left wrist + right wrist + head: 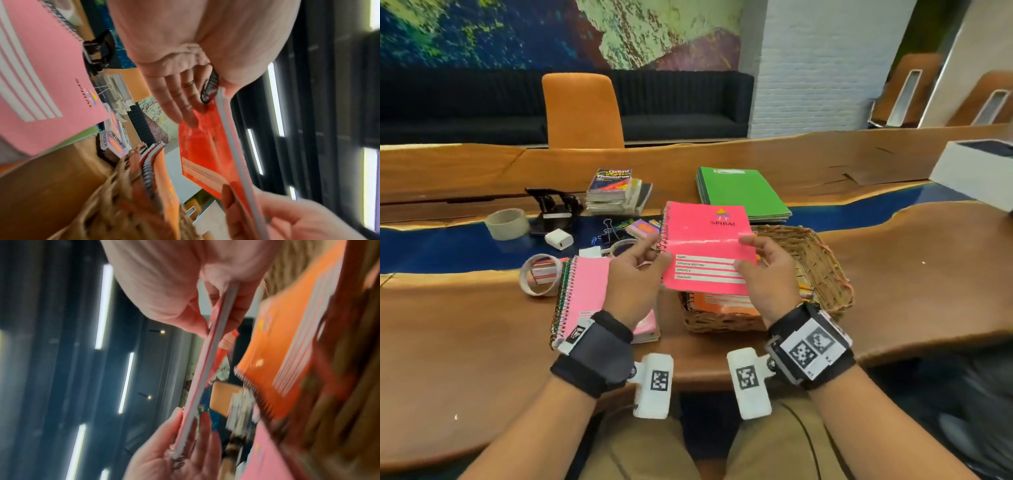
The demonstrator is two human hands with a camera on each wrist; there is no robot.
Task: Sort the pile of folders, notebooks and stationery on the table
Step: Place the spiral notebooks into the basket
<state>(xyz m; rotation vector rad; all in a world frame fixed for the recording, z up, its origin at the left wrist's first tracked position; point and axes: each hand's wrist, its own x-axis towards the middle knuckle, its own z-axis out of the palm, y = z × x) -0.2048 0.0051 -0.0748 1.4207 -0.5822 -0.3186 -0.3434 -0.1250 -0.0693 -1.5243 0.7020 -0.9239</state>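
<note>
A bright pink spiral notebook (705, 240) is held up, tilted, above a wicker basket (822, 270). My left hand (654, 251) pinches its spiral edge, thumb on the cover and straight fingers (180, 100) beneath. My right hand (748, 253) pinches the opposite edge between thumb and fingers (236, 311). An orange spiral notebook (726, 303) lies inside the basket under the held one. Pale pink spiral notebooks (585, 294) sit stacked on the table left of the basket, partly hidden by my left wrist.
Green folders (739, 192) are stacked behind the basket, and a pile of books (616, 188) stands to their left. Tape rolls (507, 223), a black hole punch (554, 205), erasers and binder clips (619, 228) are scattered left. A white box (976, 171) sits far right.
</note>
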